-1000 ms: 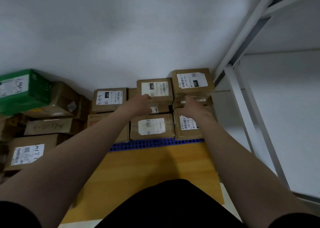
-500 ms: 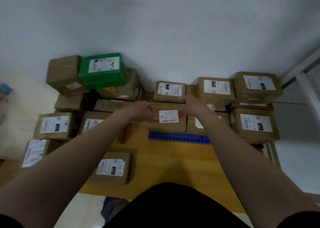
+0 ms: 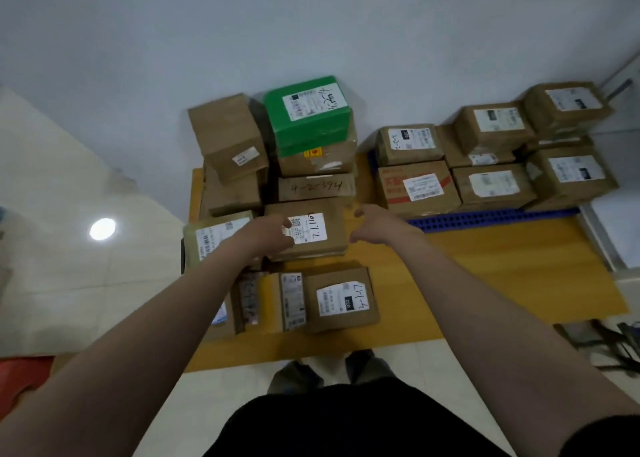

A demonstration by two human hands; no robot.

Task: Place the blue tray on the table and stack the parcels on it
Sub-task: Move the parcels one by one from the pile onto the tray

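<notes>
Plainly handwritten, brown parcel (image 3: pixel 317 187) reads "4-2-394".

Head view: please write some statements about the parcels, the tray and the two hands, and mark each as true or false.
1. The green box sits on top of other parcels. True.
2. The blue tray lies on the floor. False: it lies on the wooden table.
3. The blue tray is bare. False: several parcels stand on it.
4. The left hand reaches over the labelled parcel. True.
5. The right hand holds the green box. False: it is empty, beside the labelled parcel.
</notes>
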